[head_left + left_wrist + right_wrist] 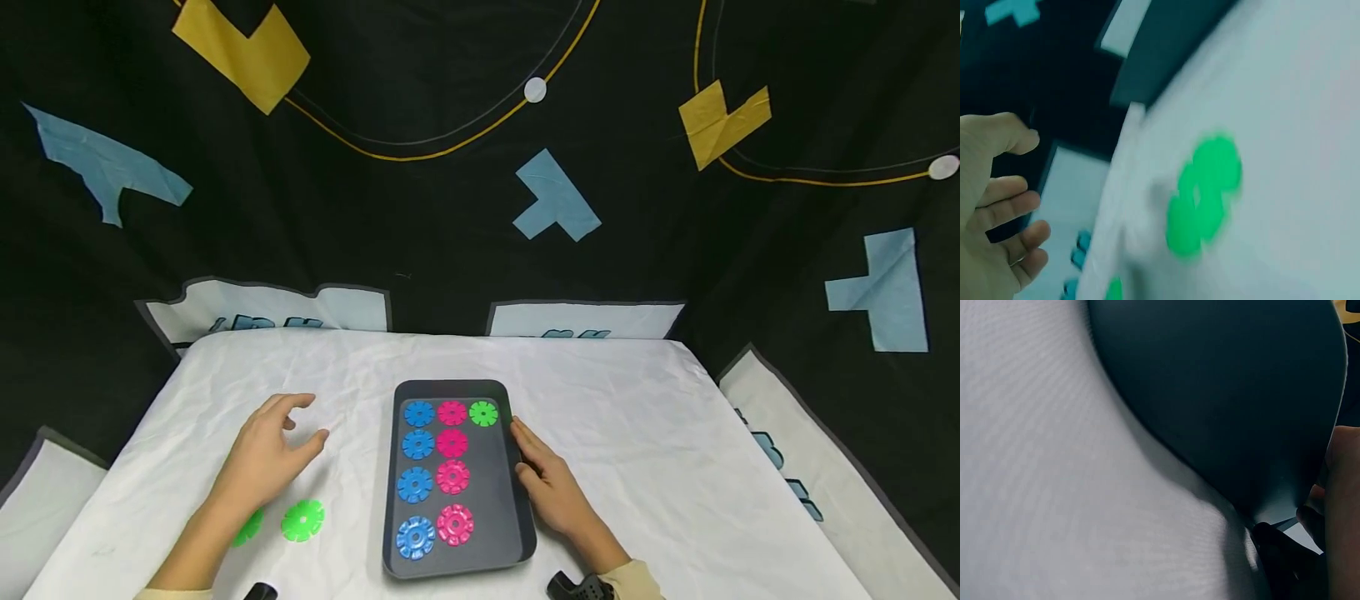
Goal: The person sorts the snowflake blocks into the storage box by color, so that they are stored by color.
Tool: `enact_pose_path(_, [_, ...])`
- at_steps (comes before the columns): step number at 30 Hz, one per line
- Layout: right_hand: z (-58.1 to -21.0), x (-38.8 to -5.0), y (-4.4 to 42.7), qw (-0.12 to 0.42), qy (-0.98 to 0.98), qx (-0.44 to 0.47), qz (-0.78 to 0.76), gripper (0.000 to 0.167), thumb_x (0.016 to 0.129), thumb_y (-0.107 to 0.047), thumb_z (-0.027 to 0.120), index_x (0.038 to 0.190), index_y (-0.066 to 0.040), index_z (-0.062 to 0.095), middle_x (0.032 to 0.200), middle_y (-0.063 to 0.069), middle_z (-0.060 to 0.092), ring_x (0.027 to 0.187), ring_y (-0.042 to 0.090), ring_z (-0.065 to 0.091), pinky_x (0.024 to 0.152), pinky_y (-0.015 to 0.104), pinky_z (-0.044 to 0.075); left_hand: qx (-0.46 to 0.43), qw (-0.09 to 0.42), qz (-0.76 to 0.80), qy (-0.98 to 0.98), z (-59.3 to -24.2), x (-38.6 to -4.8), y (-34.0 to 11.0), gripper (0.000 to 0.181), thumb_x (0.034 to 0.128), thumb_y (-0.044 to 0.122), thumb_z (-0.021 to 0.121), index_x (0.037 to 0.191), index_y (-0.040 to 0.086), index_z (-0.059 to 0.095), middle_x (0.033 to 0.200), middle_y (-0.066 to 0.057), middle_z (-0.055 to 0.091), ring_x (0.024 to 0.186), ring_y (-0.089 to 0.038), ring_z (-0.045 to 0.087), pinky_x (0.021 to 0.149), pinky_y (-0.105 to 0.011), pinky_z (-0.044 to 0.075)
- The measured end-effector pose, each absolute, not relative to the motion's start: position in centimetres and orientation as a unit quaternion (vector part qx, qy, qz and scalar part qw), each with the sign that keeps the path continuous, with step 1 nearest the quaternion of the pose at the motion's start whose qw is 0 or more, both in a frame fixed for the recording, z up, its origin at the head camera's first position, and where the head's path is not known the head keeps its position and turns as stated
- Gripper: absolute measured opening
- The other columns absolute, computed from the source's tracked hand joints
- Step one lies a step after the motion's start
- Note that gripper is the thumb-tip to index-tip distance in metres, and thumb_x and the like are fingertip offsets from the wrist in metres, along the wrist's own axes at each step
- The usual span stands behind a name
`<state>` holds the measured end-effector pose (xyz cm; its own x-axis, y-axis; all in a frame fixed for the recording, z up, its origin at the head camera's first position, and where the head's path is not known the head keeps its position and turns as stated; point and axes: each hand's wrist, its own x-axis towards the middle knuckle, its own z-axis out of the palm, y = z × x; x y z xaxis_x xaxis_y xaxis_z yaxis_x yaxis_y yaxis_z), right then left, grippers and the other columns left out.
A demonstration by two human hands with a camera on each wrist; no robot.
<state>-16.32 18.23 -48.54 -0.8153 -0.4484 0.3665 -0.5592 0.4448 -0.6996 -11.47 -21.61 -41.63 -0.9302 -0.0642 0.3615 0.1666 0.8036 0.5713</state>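
A dark grey tray [498, 500] lies on the white cloth. In it, blue notched discs [417, 444] form the left column and pink discs [452, 443] the middle one. One green disc [483, 413] sits at the top right. My right hand [551, 483] rests against the tray's right side, its fingers along the rim. My left hand [262, 454] hovers left of the tray with thumb and fingers apart, holding nothing. Near its wrist lie a green disc [303, 521] and another green disc [249, 528], partly hidden by the forearm. Green discs [1200, 194] look blurred in the left wrist view.
The white cloth [637, 433] covers the table up to a black curtain [450, 250] with yellow and blue patches. White panels stand along the back and sides. A dark wrist device [577, 587] shows by the right sleeve.
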Motion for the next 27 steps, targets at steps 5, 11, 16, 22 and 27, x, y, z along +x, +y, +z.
enact_pose_path(5, [-48.6, -16.3, 18.4, 0.068, -0.850, 0.295, 0.430, 0.055, 0.095, -0.002, 0.053, 0.148, -0.003, 0.039, 0.155, -0.001, 0.032, 0.141, 0.028, 0.032, 0.113, 0.034, 0.027, -0.012, 0.145, -0.302, -0.942, -43.4, -10.8, -25.2, 0.058, 0.0804, 0.023, 0.080, 0.128, -0.001, 0.056, 0.121, -0.020, 0.058, 0.097, -0.038, 0.057, 0.076, -0.053, 0.046])
enact_pose_path(11, [-48.6, -16.2, 18.2, 0.061, -0.845, 0.295, 0.441, 0.055, 0.095, -0.001, 0.052, 0.149, -0.003, 0.038, 0.156, -0.002, 0.031, 0.142, 0.028, 0.031, 0.113, 0.035, 0.026, 0.021, 0.103, -0.274, -0.956, -45.3, -10.1, -28.6, 0.065, 0.0766, 0.024, 0.081, 0.128, -0.005, 0.054, 0.125, -0.030, 0.054, 0.104, -0.047, 0.049, 0.078, -0.061, 0.038])
enact_pose_path(16, [-48.8, -16.3, 18.1, 0.064, -0.843, 0.292, 0.446, 0.056, 0.094, 0.002, 0.054, 0.148, -0.004, 0.039, 0.154, -0.001, 0.032, 0.142, 0.026, 0.031, 0.113, 0.035, 0.027, 0.035, 0.081, -0.247, -0.965, -45.8, -10.0, -29.8, 0.065, 0.0750, 0.032, 0.082, 0.123, -0.005, 0.058, 0.123, -0.031, 0.051, 0.108, -0.051, 0.042, 0.074, -0.062, 0.031])
enact_pose_path(22, [-48.0, -15.8, 17.7, 0.068, -0.842, 0.284, 0.453, 0.056, 0.092, 0.009, 0.053, 0.146, 0.002, 0.040, 0.153, 0.006, 0.033, 0.141, 0.028, 0.031, 0.111, 0.046, 0.028, 0.037, 0.058, -0.237, -0.969, -45.6, -10.4, -30.1, 0.061, 0.0742, 0.038, 0.083, 0.115, -0.004, 0.064, 0.118, -0.027, 0.053, 0.108, -0.048, 0.041, 0.072, -0.059, 0.030])
enact_pose_path(27, [-45.6, -14.7, 17.3, 0.063, -0.839, 0.287, 0.459, 0.054, 0.091, 0.011, 0.051, 0.144, 0.006, 0.040, 0.152, 0.012, 0.035, 0.139, 0.034, 0.032, 0.110, 0.049, 0.029, 0.035, 0.045, -0.231, -0.971, -45.3, -10.8, -29.8, 0.060, 0.0727, 0.038, 0.083, 0.112, -0.004, 0.064, 0.117, -0.027, 0.052, 0.105, -0.047, 0.041, 0.072, -0.058, 0.030])
